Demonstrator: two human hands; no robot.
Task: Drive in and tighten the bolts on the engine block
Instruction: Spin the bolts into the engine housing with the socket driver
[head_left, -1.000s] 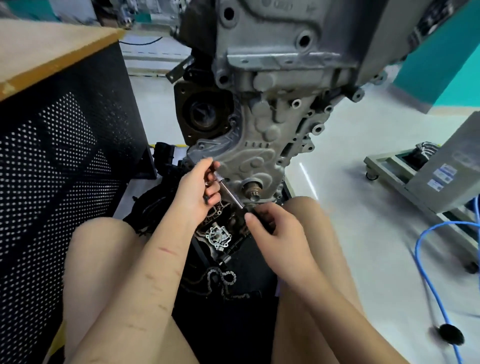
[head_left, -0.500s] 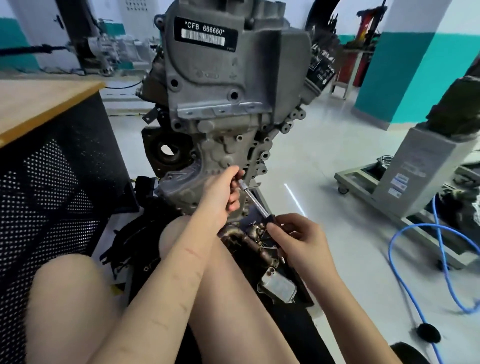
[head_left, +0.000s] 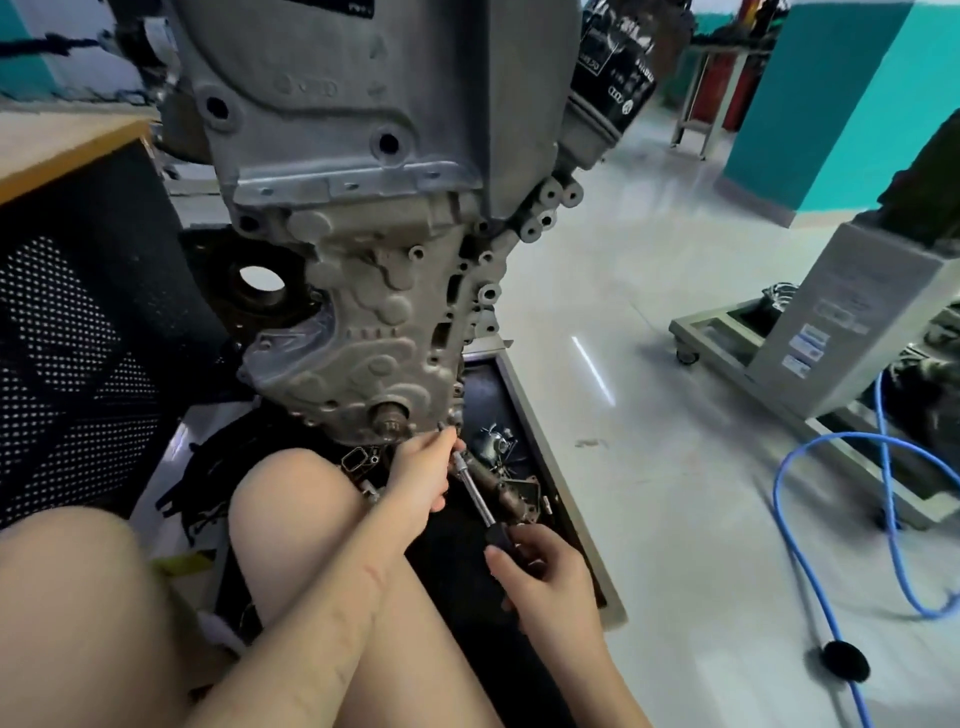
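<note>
Down at the lower edge of the engine block, just above our left hand, sits the bolt we are driving; we cannot see it clearly. The left hand's fingers pinch the head of the driver, whose long axis slants from the block down-right to our right hand, curled round its dark handle. The left hand is nearer.

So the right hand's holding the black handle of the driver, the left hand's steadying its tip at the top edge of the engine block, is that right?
Not quite. In the head view the right hand does hold the driver by its black handle, and the left hand steadies its tip, but at the bottom edge of the engine block, beside the protruding shaft end, not the top.
</note>
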